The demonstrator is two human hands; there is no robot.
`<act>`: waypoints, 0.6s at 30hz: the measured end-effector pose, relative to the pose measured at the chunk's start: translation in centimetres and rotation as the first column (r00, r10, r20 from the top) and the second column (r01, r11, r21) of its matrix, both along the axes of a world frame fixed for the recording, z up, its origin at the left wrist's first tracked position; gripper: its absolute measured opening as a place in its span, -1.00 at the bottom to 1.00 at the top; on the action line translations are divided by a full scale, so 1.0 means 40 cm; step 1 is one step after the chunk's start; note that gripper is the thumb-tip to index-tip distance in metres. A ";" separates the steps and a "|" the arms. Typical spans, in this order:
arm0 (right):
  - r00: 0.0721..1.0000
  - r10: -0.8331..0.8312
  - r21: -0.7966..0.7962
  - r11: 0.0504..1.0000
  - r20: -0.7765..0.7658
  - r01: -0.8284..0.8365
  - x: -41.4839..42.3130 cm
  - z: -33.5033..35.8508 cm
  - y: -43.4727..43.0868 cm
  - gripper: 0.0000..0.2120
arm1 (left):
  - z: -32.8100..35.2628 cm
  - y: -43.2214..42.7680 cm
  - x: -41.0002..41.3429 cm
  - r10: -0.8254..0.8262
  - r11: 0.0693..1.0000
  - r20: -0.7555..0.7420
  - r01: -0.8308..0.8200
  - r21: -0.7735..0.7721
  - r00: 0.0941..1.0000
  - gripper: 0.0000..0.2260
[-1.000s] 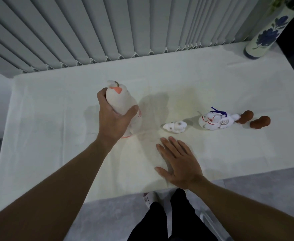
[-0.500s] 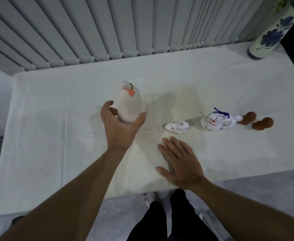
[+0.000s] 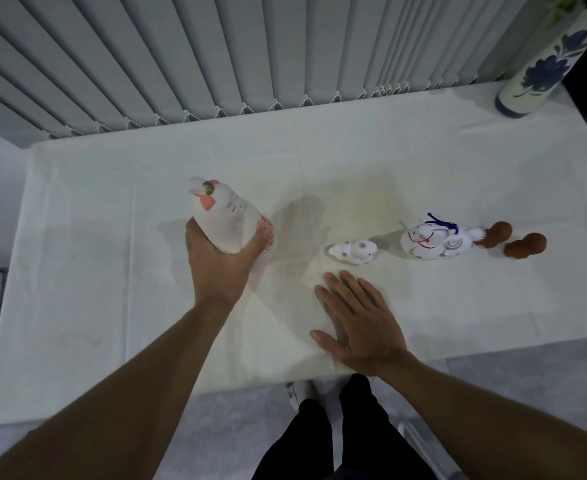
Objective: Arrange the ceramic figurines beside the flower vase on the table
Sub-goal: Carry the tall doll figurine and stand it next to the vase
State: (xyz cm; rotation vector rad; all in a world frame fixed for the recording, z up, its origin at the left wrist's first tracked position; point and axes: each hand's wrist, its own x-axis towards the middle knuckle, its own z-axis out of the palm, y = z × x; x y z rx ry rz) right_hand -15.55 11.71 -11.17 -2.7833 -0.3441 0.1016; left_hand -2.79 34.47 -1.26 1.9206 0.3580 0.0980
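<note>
Since half a second ago our left hand (image 3: 221,261) has wrapped back around the tall white figurine (image 3: 228,221), after the fingers had loosened and stood apart from it. Now the thumb and fingers clasp its smooth, rounded lower body from the near side, and the glossy cone-shaped piece leans a little away from us, its orange patch and small brassy knob at the top. We cannot tell whether its base rests on the table (image 3: 112,289) or sits just above it, as our hand hides it.

Our right hand (image 3: 358,320) lies flat and spread on the white cloth near the front edge, fingers loose, holding nothing. Just beyond its fingertips lies a small white figurine (image 3: 352,251), glazed and lumpy. Further right sits a rounder white figurine (image 3: 430,241) with red line work and a blue cord, and beside it two matte brown gourd-shaped pieces, one (image 3: 494,233) touching its tail end, the other (image 3: 525,245) just apart.

At the far right corner the flower vase (image 3: 541,69), a cream cylinder with painted blue blooms, stands well apart from all the figurines. Ribbed grey vertical blinds (image 3: 250,53) hang behind the table.
</note>
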 end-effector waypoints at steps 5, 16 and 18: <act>1.000 0.000 0.008 1.000 0.017 0.000 -0.001 -0.001 -0.001 -0.31 | 0.008 -0.008 0.002 0.013 0.999 0.014 -0.014 0.050 1.000 -0.32; 1.000 0.011 -0.003 1.000 0.012 -0.011 0.000 0.003 -0.002 -0.31 | 0.021 0.023 0.002 -0.183 0.983 -0.003 0.183 0.022 0.983 -0.30; 1.000 0.014 -0.007 1.000 0.008 -0.014 0.000 0.004 -0.001 -0.31 | 0.017 0.028 -0.007 -0.158 0.987 0.005 0.157 0.032 0.987 -0.30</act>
